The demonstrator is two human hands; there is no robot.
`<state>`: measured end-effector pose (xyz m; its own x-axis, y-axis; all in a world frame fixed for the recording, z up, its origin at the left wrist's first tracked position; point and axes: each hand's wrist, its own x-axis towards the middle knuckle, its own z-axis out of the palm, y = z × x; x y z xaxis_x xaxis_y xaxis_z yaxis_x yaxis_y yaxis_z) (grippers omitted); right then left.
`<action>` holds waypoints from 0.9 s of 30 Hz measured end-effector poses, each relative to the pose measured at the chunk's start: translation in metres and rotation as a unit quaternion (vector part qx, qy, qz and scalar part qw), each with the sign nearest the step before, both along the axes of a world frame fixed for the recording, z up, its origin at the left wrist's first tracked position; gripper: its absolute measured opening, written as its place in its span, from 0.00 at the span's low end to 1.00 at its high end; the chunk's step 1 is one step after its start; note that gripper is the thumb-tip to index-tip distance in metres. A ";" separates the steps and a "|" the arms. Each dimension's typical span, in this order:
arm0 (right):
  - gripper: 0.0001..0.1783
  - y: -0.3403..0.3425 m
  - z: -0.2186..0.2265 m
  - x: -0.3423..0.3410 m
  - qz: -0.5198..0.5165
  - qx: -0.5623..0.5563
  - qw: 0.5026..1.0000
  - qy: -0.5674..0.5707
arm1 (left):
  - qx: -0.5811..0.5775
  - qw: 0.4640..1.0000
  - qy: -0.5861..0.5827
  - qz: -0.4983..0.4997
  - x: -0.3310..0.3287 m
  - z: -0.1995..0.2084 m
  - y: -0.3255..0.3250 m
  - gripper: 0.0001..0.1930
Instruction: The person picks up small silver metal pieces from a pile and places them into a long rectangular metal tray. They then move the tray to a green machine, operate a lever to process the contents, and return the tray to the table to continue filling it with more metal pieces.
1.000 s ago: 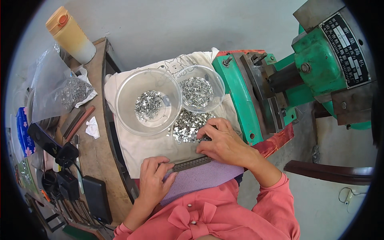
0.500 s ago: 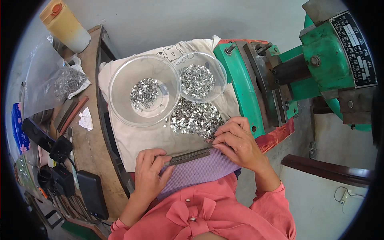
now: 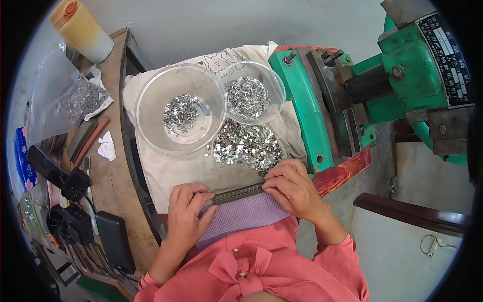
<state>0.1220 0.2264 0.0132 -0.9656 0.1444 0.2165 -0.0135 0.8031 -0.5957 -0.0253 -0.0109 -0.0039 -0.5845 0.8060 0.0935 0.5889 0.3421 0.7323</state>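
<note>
A dark slotted metal strip lies along the far edge of a purple textured cloth near my lap. My left hand grips the strip's left end between thumb and fingers. At its right end, my right hand is closed with fingertips pinched; what they hold, if anything, is too small to make out. Just beyond the strip is a loose pile of small shiny metal pieces. Behind it stand a large clear tub with small metal bits and a smaller clear tub with thin metal pieces.
A green press with a dark steel jaw stands at the right. On the left, a wooden table bears a plastic bag of metal bits, a yellowish bottle, a black power bank and tools. Pale fabric lies under the tubs.
My right hand has drawn back from the edge of the pile toward me and come to the strip's right end. The left hand stays at the left end.
</note>
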 end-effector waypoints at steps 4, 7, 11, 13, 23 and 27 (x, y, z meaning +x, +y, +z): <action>0.10 -0.004 -0.002 -0.001 0.004 0.035 0.999 0.006 | 0.003 1.000 0.002 -0.002 0.000 0.000 0.000 0.18; 0.09 -0.006 -0.003 -0.002 0.002 0.083 0.996 0.035 | 0.001 1.000 0.002 -0.005 -0.001 -0.001 -0.001 0.18; 0.10 -0.008 -0.001 0.000 0.001 0.106 0.993 0.052 | 0.005 1.000 -0.003 -0.004 -0.001 -0.001 -0.001 0.18; 0.10 -0.008 -0.002 0.002 -0.003 0.100 0.993 0.054 | 0.009 1.000 -0.002 -0.003 -0.002 0.000 0.000 0.17; 0.14 -0.010 -0.006 0.010 -0.008 0.117 0.991 0.067 | 0.017 1.000 -0.001 -0.009 -0.002 -0.001 -0.002 0.17; 0.14 -0.013 -0.006 0.011 -0.017 0.116 0.990 0.080 | 0.022 1.000 0.002 -0.010 -0.003 0.002 -0.001 0.17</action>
